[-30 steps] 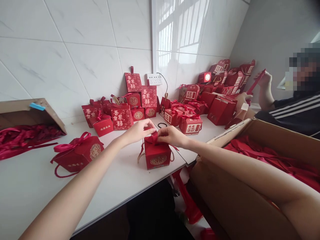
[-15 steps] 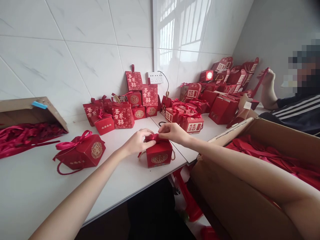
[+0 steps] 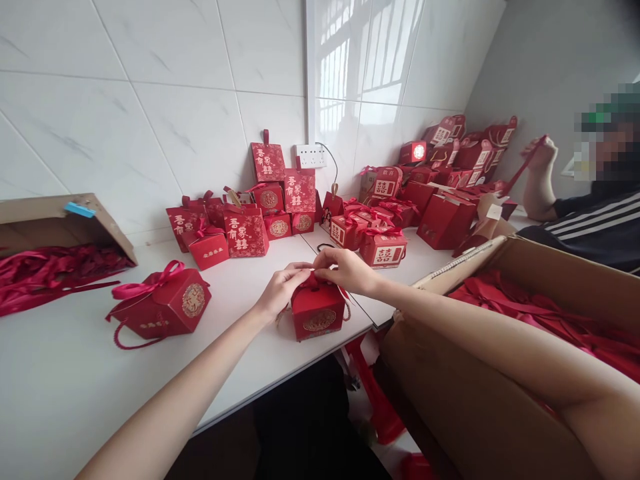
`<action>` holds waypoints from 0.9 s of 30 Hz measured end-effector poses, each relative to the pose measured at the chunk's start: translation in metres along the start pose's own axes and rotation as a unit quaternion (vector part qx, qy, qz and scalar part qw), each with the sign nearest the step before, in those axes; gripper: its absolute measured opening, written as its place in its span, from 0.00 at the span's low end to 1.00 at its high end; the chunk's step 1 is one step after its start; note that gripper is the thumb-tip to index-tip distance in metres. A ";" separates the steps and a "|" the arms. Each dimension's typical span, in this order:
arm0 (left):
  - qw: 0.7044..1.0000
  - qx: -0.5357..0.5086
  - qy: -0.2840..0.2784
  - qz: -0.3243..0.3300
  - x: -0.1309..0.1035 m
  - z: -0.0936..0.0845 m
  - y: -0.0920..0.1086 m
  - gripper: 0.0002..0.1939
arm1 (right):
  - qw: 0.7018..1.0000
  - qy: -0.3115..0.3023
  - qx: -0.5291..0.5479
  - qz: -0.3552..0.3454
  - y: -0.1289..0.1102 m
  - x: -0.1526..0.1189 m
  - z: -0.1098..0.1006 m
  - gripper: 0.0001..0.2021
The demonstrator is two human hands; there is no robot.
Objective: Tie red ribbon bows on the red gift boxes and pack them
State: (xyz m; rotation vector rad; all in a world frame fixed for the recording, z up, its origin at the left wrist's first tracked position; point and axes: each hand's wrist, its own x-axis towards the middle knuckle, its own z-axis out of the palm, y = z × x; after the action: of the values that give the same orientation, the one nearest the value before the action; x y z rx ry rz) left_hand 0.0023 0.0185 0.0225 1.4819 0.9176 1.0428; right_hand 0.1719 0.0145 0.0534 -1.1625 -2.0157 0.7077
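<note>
A small red gift box (image 3: pixel 317 317) with a gold emblem and rope handles stands upright near the table's front edge. On its top lies a red ribbon (image 3: pixel 311 279), partly covered by my fingers. My left hand (image 3: pixel 284 288) pinches the ribbon from the left side. From the right, my right hand (image 3: pixel 345 268) is closed on the ribbon too, thumb and forefinger together. The two hands' fingertips meet above the lid. Off to the left sits another red gift box (image 3: pixel 167 308), with a ribbon bow on top and a dark red cord handle.
Several red boxes (image 3: pixel 246 230) are stacked along the tiled wall below a power strip (image 3: pixel 311 156). At right stands a large carton (image 3: pixel 465 263) of red ribbons; another carton (image 3: pixel 95 207) with ribbons is at left. Beyond, a co-worker's hand (image 3: pixel 543 157) holds up a ribbon.
My left hand has shifted slightly right and its fingers have drawn in against the right hand at the ribbon. The box has tilted or shifted very slightly.
</note>
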 end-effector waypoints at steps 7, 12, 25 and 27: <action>0.995 -0.098 0.005 -0.031 0.000 -0.001 -0.004 0.15 | 0.974 0.036 -0.132 -0.180 0.001 -0.006 -0.008 0.06; 0.994 -0.101 -0.007 -0.031 -0.001 -0.005 -0.005 0.18 | 0.955 -0.004 -0.191 -0.227 -0.001 -0.012 -0.013 0.03; 0.972 0.223 0.006 0.075 -0.010 -0.026 0.014 0.21 | 0.920 -0.002 -0.321 -0.225 -0.001 -0.014 -0.019 0.05; 0.951 0.299 0.023 0.079 -0.013 -0.030 0.019 0.20 | 0.910 -0.007 -0.345 -0.228 -0.001 -0.017 -0.023 0.06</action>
State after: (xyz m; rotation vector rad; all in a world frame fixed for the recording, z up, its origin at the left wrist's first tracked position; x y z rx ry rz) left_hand -0.0298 0.0131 0.0419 2.0662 1.2347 0.9591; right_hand 0.1952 0.0016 0.0633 -0.9643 -2.5087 -0.2653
